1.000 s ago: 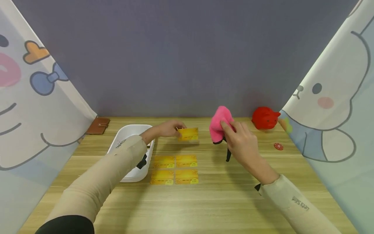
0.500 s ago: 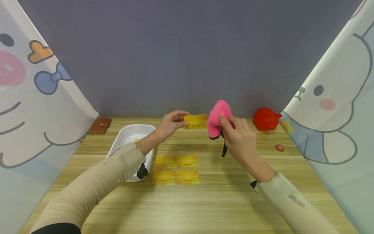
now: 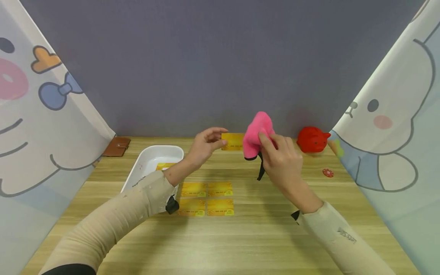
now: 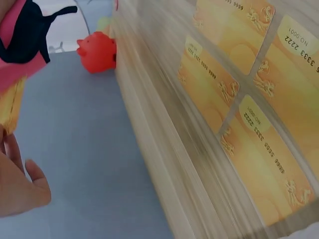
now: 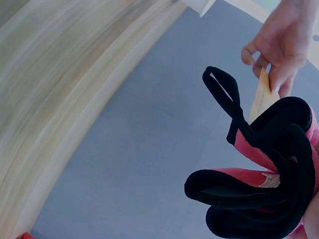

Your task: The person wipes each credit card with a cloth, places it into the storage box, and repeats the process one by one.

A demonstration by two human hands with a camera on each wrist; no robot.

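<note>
My left hand pinches a gold-yellow bank card at its left end, raised above the back of the table. The card's far end meets a pink fluffy cloth with black edging, which my right hand grips from the right side. In the right wrist view the cloth hangs in folds, with a black loop and a small label, overlapping part of the card. On the table below, several matching gold cards lie face up in two rows.
Left of the cards stands a white tray with a gold card inside, partly behind my left arm. A brown wallet lies at the back left. At the back right are a red piggy bank and a red poker chip.
My left hand has lifted the card from near the tray and carried it up and right to the cloth. My right hand has raised the cloth slightly.
</note>
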